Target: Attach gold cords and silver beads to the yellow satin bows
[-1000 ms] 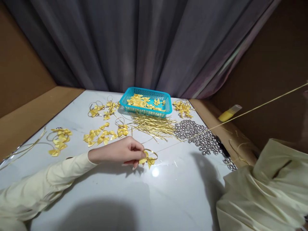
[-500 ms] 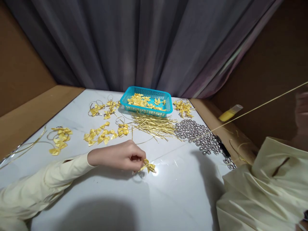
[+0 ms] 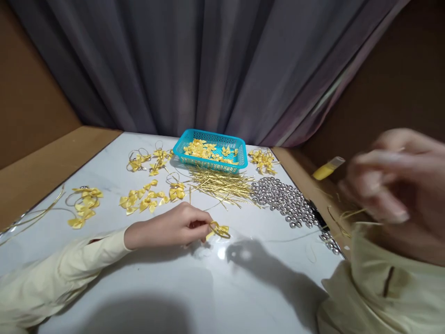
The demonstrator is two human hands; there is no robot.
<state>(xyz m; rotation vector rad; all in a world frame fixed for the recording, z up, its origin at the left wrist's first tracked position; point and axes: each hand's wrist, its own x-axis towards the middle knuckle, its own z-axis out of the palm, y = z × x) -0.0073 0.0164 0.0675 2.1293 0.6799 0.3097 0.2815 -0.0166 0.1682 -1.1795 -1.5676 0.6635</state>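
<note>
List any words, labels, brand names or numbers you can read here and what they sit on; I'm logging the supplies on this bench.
None can be read.
The yellow tube by the table's right edge shows no legible print; it is small and blurred.
The turquoise basket, the yellow bows, the silver beads and the bow in the left hand carry no markings.

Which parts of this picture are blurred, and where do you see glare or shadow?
Head view: the right hand is smeared by motion blur; the left hand and yellow bow are sharp; a glare spot and dark hand shadows lie on the white table.
</note>
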